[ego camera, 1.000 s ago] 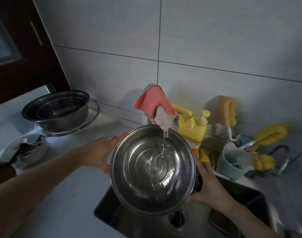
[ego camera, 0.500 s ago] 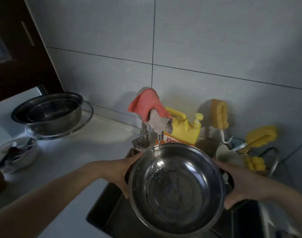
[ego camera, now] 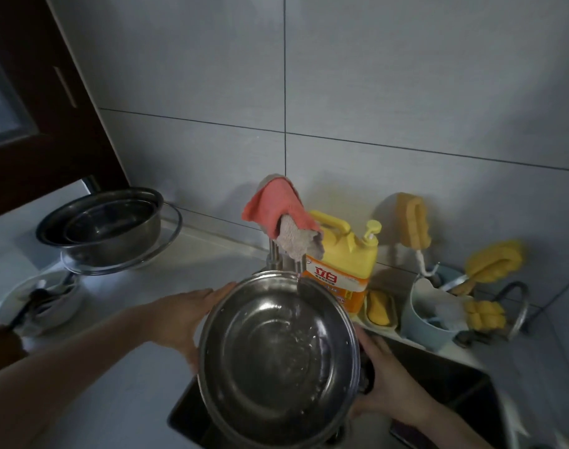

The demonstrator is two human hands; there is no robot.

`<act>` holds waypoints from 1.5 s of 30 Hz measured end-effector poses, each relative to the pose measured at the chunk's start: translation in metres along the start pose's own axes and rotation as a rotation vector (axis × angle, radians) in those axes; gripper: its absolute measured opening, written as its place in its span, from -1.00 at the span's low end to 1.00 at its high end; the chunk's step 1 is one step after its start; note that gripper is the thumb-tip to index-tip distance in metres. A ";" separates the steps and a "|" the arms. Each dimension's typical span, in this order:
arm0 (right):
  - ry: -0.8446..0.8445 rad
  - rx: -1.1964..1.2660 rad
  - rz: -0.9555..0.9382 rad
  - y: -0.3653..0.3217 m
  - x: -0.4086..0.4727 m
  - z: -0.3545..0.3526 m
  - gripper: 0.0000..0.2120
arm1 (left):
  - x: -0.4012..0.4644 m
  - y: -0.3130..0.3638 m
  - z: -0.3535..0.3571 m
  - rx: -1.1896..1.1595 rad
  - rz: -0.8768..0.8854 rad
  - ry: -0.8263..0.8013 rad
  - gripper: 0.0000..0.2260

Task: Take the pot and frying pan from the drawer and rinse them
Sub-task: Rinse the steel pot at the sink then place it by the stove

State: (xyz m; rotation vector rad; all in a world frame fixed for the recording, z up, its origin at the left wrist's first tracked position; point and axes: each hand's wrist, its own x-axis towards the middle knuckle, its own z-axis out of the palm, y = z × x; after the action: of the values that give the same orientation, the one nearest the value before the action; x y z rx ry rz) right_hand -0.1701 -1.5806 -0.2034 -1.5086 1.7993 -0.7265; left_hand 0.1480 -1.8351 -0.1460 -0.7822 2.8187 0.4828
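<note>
Fingers (ego camera: 208, 294) of both hands clasped the pot (ego camera: 278, 358) over the sink (ego camera: 438, 377) — tilted back under the tap (ego camera: 297, 265) (level a moment ago), so rinsing continued.

Steel pot (ego camera: 276, 361) held over sink (ego camera: 438, 384) by left hand (ego camera: 186, 319) and right hand (ego camera: 390, 387); tap water strikes its interior.
</note>
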 end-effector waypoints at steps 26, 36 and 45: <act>0.998 -0.771 -0.465 0.002 -0.128 -0.097 -0.48 | 0.035 0.125 0.013 0.465 0.429 1.218 -0.09; 1.164 -0.873 -0.502 -0.035 -0.129 -0.126 -0.48 | 0.023 0.135 -0.046 0.562 0.467 1.368 -0.14; 0.936 -0.718 -0.414 0.002 -0.108 -0.080 -0.40 | 0.017 0.100 0.040 0.433 0.368 1.078 -0.14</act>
State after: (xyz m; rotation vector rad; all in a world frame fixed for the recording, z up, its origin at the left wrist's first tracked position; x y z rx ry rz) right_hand -0.2228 -1.4743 -0.1400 -2.2897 2.6532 -1.2051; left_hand 0.0845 -1.7477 -0.1611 -0.4917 3.8204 -0.7518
